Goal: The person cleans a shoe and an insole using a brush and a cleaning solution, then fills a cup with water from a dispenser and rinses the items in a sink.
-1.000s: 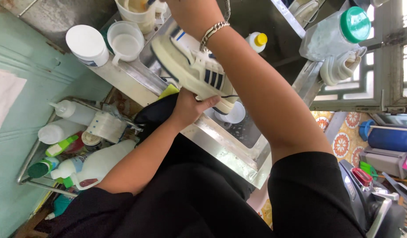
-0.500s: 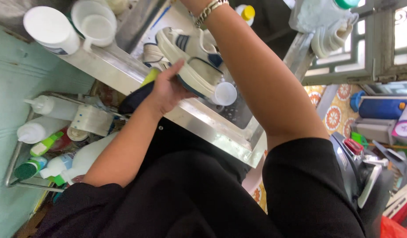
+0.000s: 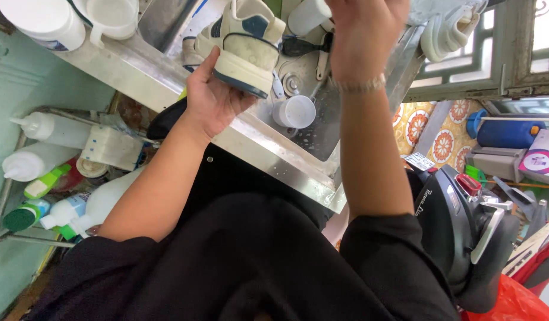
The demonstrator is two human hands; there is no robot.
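At the bottom of the frame are the person's black clothes, and both bare arms go up from there toward the steel sink (image 3: 298, 172).

The left hand (image 3: 212, 98) is in the upper middle of the frame. Its fingers are closed around the heel of a cream and dark blue sports shoe with a thick pale sole (image 3: 244, 44), and the thumb lies along the sole edge. The shoe is held over the left rim of the sink, with the sole turned down to the hand.

The right hand (image 3: 360, 32) is at the top of the frame, to the right of the shoe, above the basin. It is seen from the back and is partly cut by the frame edge, so I cannot tell if its fingers are open or holding something. A thin metal bracelet (image 3: 360, 85) is on its wrist.

In the basin, between the two arms, stands a small white plastic cup (image 3: 295, 111).

At the left of the frame, a wire rack (image 3: 4, 196) below the sink carries white squeeze bottles (image 3: 39, 142) and green-capped bottles.

In the upper left corner, a white round container (image 3: 39, 21) and a white mug (image 3: 111, 18) stand beside the sink.
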